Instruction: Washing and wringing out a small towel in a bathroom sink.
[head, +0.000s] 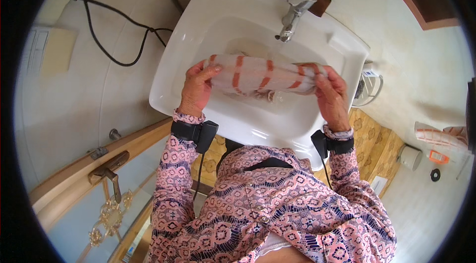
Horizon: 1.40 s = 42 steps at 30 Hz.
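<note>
A white cloth with red-orange stripes [256,73] is stretched across the bowl of a white washbasin [290,114]. Its left end is pinched in my left hand [198,86], thumb on top. My right hand [332,94] grips the bunched right end. The cloth looks wet, and part of it hangs lower into the bowl. Above its right half stands a chrome mixer tap [293,17], with what looks like water under the spout. The bottom of the bowl is partly hidden behind the cloth.
A black cable [143,30] loops along the wall at left. Below it are a wooden door frame [108,155] and a door handle [113,179]. At right, a wire holder [372,92] is beside the basin, and another striped cloth [435,134] hangs farther off.
</note>
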Motion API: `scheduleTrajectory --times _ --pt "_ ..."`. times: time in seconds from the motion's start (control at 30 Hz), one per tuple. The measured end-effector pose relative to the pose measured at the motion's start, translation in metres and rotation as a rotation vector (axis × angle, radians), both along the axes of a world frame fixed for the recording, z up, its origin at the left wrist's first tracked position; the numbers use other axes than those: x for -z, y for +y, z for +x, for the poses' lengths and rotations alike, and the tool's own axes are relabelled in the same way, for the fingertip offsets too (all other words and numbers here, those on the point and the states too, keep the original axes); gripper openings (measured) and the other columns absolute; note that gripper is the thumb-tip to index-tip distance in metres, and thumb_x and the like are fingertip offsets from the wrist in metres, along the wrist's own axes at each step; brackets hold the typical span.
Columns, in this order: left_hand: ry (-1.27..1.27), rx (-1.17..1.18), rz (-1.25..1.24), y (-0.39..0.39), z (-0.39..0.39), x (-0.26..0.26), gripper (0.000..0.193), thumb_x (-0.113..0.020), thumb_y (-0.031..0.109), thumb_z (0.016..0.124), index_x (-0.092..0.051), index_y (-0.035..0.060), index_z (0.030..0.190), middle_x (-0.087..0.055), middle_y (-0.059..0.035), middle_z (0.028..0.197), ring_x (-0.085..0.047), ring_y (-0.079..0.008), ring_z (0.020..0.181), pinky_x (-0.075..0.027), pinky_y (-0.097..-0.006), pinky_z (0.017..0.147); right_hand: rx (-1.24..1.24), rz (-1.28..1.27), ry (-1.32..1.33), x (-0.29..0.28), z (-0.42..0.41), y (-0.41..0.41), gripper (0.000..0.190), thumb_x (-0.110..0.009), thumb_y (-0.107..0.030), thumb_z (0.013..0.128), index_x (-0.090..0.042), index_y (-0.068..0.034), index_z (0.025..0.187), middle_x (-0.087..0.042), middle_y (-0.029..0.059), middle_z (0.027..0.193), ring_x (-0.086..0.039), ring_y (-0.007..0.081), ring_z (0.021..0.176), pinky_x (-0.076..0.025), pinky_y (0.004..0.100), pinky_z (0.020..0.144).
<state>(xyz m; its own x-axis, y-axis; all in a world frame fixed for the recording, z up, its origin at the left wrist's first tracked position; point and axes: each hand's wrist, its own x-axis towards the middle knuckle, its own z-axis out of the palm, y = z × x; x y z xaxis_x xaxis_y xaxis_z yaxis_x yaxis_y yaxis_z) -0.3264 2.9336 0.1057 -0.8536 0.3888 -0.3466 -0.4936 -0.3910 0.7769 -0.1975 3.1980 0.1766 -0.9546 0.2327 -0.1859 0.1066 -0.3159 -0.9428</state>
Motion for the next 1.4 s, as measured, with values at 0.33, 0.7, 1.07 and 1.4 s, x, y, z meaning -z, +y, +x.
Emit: scheduleTrajectory --times 0.33,0.7,1.07,1.4 --pt "0.130 0.109 0.040 -0.032 -0.027 -0.041 0.027 -0.056 0.007 0.075 -0.055 -0.0023 0.099 -0.060 -0.0059 0.091 -0.054 -0.0129 0.086 -0.040 -0.0239 0.078 0.297 0.591 0.157 -0.057 0.001 0.012 0.026 -0.052 -0.018 0.089 -0.057 0.001 0.107 -0.057 0.0005 0.088 -0.046 0.0066 0.075 -0.039 0.0211 0.068" --pt "0.270 0.065 0.044 -0.023 -0.034 -0.086 0.028 -0.064 0.003 0.070 -0.054 0.0031 0.096 -0.060 -0.0029 0.088 -0.056 -0.0108 0.083 -0.042 -0.0237 0.075 0.343 0.395 0.310 -0.054 -0.005 0.039 0.023 -0.049 -0.011 0.088 -0.051 0.001 0.108 -0.058 0.0081 0.100 -0.054 0.0141 0.093 -0.045 0.0276 0.080" --pt "-0.158 0.589 -0.554 0.002 -0.017 0.103 0.021 -0.066 0.009 0.066 -0.060 0.0024 0.086 -0.056 -0.0039 0.074 -0.057 -0.0176 0.070 -0.048 -0.0280 0.063 -0.377 1.213 -0.459 0.184 -0.012 0.042 0.034 -0.054 -0.013 0.076 -0.049 0.001 0.106 -0.060 0.0225 0.081 -0.060 0.0306 0.072 -0.047 0.0372 0.065" --pt "0.554 0.207 -0.541 -0.018 -0.040 -0.034 0.038 -0.061 0.000 0.070 -0.058 0.0059 0.107 -0.055 0.0010 0.078 -0.048 -0.0067 0.065 -0.042 -0.0212 0.060 -0.084 0.744 -0.072 -0.056 0.001 0.034 0.023 -0.042 0.004 0.081 -0.062 0.003 0.093 -0.063 0.0062 0.092 -0.054 0.0119 0.086 -0.041 0.0228 0.079"
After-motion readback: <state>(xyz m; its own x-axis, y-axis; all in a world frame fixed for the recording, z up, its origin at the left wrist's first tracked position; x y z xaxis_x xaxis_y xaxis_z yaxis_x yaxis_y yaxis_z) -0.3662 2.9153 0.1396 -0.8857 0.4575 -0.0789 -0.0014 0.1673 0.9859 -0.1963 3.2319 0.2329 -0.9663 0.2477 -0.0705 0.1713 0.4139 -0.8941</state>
